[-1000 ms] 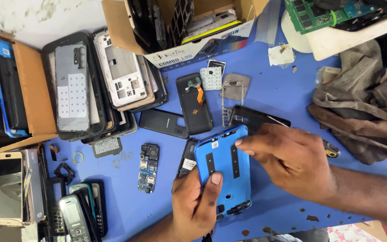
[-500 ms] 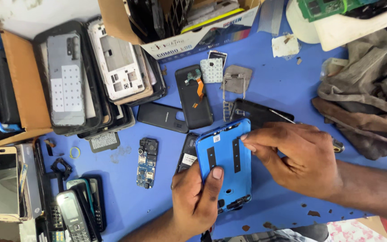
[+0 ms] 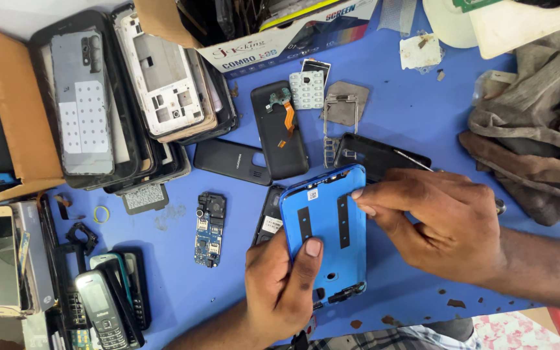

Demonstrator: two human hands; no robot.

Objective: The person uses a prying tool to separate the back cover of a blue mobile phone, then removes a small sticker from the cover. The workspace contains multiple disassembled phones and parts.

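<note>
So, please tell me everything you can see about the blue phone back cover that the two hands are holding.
The blue back cover looks like glossy plastic, a rounded rectangle seen from its inner side. Two dark strips run lengthwise on it, a small white sticker sits near the top, and there are cut-outs and dark bits near the lower end. It is tilted a little over the blue table. The left hand grips its lower left part, thumb on the inner face; the right hand has its fingertips on the upper right edge.

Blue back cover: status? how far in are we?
Done: the blue back cover is off, inside face up. In hand: left hand grips its lower edge, thumb on top; right hand has fingertips at its upper right edge. Left: the small circuit board and other shells lie loose on the blue table.
</note>
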